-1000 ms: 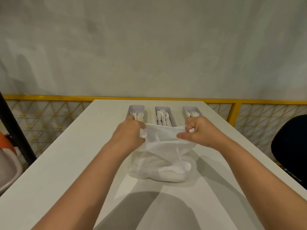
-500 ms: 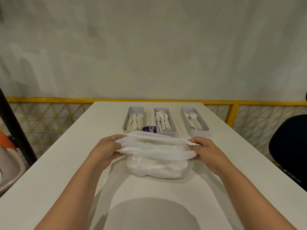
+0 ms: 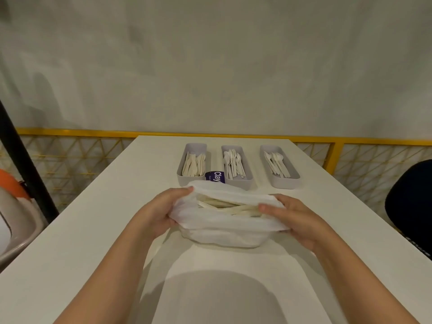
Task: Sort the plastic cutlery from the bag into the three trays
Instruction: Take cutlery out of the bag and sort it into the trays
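Observation:
A white plastic bag [image 3: 224, 228] lies on the white table [image 3: 117, 230] in front of me, its mouth spread wide. Cream plastic cutlery [image 3: 229, 205] shows inside the opening. My left hand [image 3: 159, 213] grips the bag's left rim and my right hand [image 3: 297, 218] grips the right rim, holding it apart. Beyond the bag stand three grey trays side by side: the left tray [image 3: 181, 175], the middle tray [image 3: 249, 181] and the right tray [image 3: 295, 181], each holding several white cutlery pieces.
A purple card [image 3: 216, 177] with white lettering stands between the left and middle trays. A yellow railing [image 3: 334, 155] runs behind the table. A dark chair back [image 3: 411, 195] is at the right, a black post [image 3: 25, 169] at the left.
Both hands pulled the bag's rim down and apart, moving nearer to me. The bag's mouth now gapes and the cutlery inside shows. The trays came fully into sight.

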Tool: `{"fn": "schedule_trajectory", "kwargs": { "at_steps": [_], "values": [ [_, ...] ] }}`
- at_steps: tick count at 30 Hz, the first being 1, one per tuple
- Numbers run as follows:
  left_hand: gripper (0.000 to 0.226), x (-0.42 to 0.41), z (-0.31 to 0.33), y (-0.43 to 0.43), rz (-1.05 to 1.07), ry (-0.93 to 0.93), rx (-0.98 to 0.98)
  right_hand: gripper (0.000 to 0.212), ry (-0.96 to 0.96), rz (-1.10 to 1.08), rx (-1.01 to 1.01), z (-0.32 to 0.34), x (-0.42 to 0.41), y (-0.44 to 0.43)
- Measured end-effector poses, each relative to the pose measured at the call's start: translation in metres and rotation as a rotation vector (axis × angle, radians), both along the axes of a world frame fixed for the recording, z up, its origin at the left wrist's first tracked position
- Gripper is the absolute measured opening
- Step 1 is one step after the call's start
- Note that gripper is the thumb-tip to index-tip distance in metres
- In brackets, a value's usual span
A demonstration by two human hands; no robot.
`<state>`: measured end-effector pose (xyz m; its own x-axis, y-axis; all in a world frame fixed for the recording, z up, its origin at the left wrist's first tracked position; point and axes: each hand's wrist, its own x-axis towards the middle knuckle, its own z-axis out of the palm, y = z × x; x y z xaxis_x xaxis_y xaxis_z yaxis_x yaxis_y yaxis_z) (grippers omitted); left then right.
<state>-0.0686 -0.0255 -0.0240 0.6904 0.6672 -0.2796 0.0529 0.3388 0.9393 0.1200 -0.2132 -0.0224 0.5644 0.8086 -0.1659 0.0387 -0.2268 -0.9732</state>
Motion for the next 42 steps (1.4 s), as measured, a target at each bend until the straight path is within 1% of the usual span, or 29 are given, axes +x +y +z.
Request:
{"fn": "schedule_trajectory", "kwargs": {
  "at_steps": [1,2,3,4,5,7,8,10,12,14,15,17,18,19,21,22,24,27,29,30,31,32,33,34,35,37,38,40,42],
  "values": [
    [0.025,0.002,-0.002,0.000,-0.019,0.112,0.112,0.021,-0.175,0.011,-0.086,0.000,-0.002,0.000],
    [0.041,0.004,-0.004,0.001,-0.022,0.268,0.221,0.012,-0.265,0.004,-0.123,0.000,-0.005,0.003],
    [0.049,0.007,-0.008,0.004,-0.031,0.376,0.325,0.010,-0.294,-0.023,-0.130,-0.002,-0.005,0.005],
    [0.050,0.008,-0.007,0.004,-0.028,0.456,0.420,0.014,-0.265,-0.062,-0.114,-0.003,-0.004,0.007],
    [0.047,0.009,-0.010,0.008,-0.014,0.492,0.472,0.014,-0.156,-0.109,-0.065,-0.005,0.001,0.010],
    [0.040,0.010,-0.016,0.019,0.040,0.490,0.526,0.015,0.193,-0.173,0.081,-0.004,0.012,0.013],
    [0.037,0.009,-0.017,0.023,0.072,0.477,0.525,0.018,0.370,-0.185,0.159,-0.003,0.019,0.013],
    [0.022,0.009,-0.018,0.029,0.120,0.422,0.485,0.018,0.637,-0.226,0.290,-0.004,0.034,0.013],
    [0.015,0.010,-0.016,0.032,0.117,0.296,0.363,0.014,0.789,-0.278,0.382,-0.004,0.043,0.017],
    [0.018,0.012,-0.013,0.034,0.112,0.097,0.102,0.024,0.853,-0.305,0.422,-0.006,0.048,0.023],
    [0.019,0.013,-0.013,0.037,0.112,-0.011,-0.072,0.033,0.873,-0.300,0.430,-0.008,0.051,0.025],
    [0.021,0.014,-0.015,0.038,0.143,-0.217,-0.407,0.067,0.897,-0.235,0.435,-0.016,0.058,0.031],
    [0.020,0.014,-0.016,0.037,0.146,-0.284,-0.520,0.070,0.886,-0.193,0.414,-0.018,0.058,0.032],
    [0.019,0.015,-0.016,0.036,0.134,-0.310,-0.579,0.063,0.869,-0.173,0.371,-0.019,0.058,0.033],
    [0.016,0.017,-0.017,0.032,0.110,-0.281,-0.591,0.023,0.805,-0.195,0.232,-0.014,0.052,0.036],
    [0.015,0.019,-0.018,0.032,0.112,-0.243,-0.559,0.013,0.790,-0.228,0.197,-0.012,0.051,0.037],
    [0.019,0.019,-0.017,0.032,0.099,-0.130,-0.426,0.021,0.738,-0.274,0.141,-0.014,0.059,0.037],
    [0.015,0.017,-0.015,0.035,0.076,0.075,-0.165,0.015,0.393,-0.288,-0.083,-0.014,0.062,0.034],
    [0.012,0.017,-0.012,0.035,0.130,0.219,0.079,0.023,0.171,-0.238,-0.220,-0.012,0.065,0.030],
    [0.009,0.019,-0.010,0.035,0.199,0.284,0.272,0.026,0.088,-0.201,-0.236,-0.009,0.065,0.029],
    [0.008,0.021,-0.008,0.033,0.287,0.324,0.524,0.030,0.005,-0.181,-0.217,-0.005,0.065,0.029],
    [0.008,0.024,-0.002,0.030,0.354,0.304,0.776,0.034,-0.093,-0.187,-0.168,0.000,0.064,0.030],
    [0.009,0.026,0.004,0.025,0.372,0.234,0.983,0.038,-0.232,-0.224,-0.091,0.006,0.062,0.032],
    [0.012,0.030,0.010,0.020,0.317,0.161,1.119,0.040,-0.382,-0.266,0.021,0.012,0.058,0.034],
    [0.015,0.036,0.013,0.015,0.201,0.111,1.185,0.039,-0.511,-0.274,0.139,0.018,0.053,0.037],
    [0.013,0.048,0.014,0.005,-0.103,0.127,1.226,0.033,-0.677,-0.139,0.264,0.027,0.041,0.042],
    [0.012,0.054,0.011,0.001,-0.240,0.173,1.237,0.030,-0.718,-0.017,0.245,0.028,0.036,0.044],
    [0.028,0.066,0.003,-0.001,-0.420,0.282,1.274,0.030,-0.730,0.241,0.084,0.022,0.034,0.048],
    [0.047,0.074,-0.003,-0.001,-0.535,0.396,1.319,0.053,-0.691,0.411,-0.095,0.008,0.039,0.048]
  ]
}}
